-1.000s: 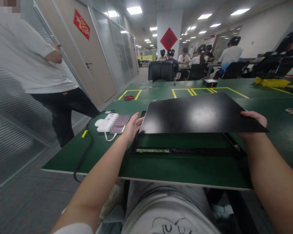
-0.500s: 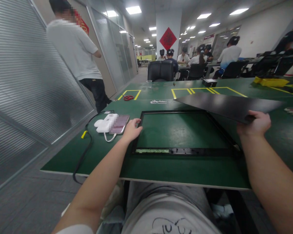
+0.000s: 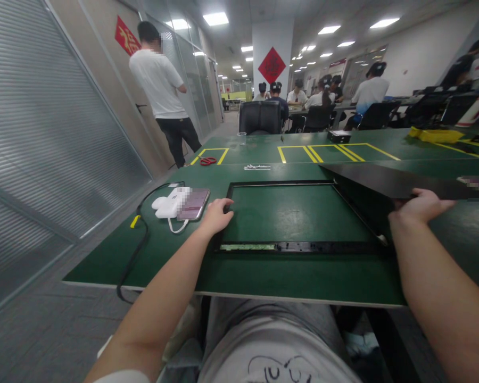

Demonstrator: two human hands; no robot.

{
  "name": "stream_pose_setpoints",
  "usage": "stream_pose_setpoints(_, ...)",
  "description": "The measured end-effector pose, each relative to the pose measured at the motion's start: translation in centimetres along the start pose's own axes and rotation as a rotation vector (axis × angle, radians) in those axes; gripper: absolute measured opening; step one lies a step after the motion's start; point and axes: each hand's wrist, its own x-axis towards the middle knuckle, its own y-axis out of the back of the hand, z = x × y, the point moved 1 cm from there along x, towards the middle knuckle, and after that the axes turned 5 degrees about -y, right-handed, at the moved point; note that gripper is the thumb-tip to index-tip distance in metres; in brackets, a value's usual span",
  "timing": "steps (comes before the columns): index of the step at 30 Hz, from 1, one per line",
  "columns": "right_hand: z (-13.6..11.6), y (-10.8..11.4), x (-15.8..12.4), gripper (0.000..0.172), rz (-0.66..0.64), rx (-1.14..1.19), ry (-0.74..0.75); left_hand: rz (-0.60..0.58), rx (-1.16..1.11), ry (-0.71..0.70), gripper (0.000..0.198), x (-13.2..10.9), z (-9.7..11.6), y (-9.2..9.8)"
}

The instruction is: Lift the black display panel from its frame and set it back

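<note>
A thin black rectangular frame (image 3: 299,247) lies flat on the green table (image 3: 263,276) in front of me, with bare table showing through it. My left hand (image 3: 216,215) rests on the frame's left edge, fingers curled over it. My right hand (image 3: 419,206) grips the near edge of a flat black panel (image 3: 383,180), which is held low to the right of the frame, almost level with the table.
A white charger with a phone (image 3: 186,203) and a black cable (image 3: 133,250) lie left of the frame. Red scissors (image 3: 207,160) and small white parts (image 3: 257,167) sit further back. A person in a white shirt (image 3: 159,90) walks along the left wall. Several seated people work at far tables.
My right hand carried the black panel off the frame to the right and lowered it. My left hand let go of the panel and settled on the frame. The person on the left walked away.
</note>
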Motion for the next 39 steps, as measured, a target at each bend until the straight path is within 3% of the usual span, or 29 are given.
stream_pose_setpoints(3, 0.2, -0.3, -1.2, 0.117, 0.119, -0.007, 0.028, -0.022, 0.031, -0.008, 0.039, -0.1, 0.2, 0.1)
stream_pose_setpoints(7, 0.6, -0.5, -2.1, 0.121, 0.086, -0.080, -0.024, -0.044, 0.046, -0.017, 0.039, -0.2, 0.4, 0.1)
stream_pose_setpoints(22, 1.3, -0.5, -1.2, 0.099, -0.002, -0.147, -0.062, -0.024, 0.024, -0.059, 0.031, -0.2, 0.3, -0.1)
stream_pose_setpoints(29, 0.9, -0.7, -2.6, 0.078, 0.078, -0.151, -0.076, -0.059, 0.056, -0.066, 0.031, -0.3, 0.6, 0.0)
stream_pose_setpoints(39, 1.2, -0.5, -1.7, 0.077, 0.051, -0.167, -0.071, -0.038, 0.040, -0.074, 0.030, -0.2, 0.5, 0.0)
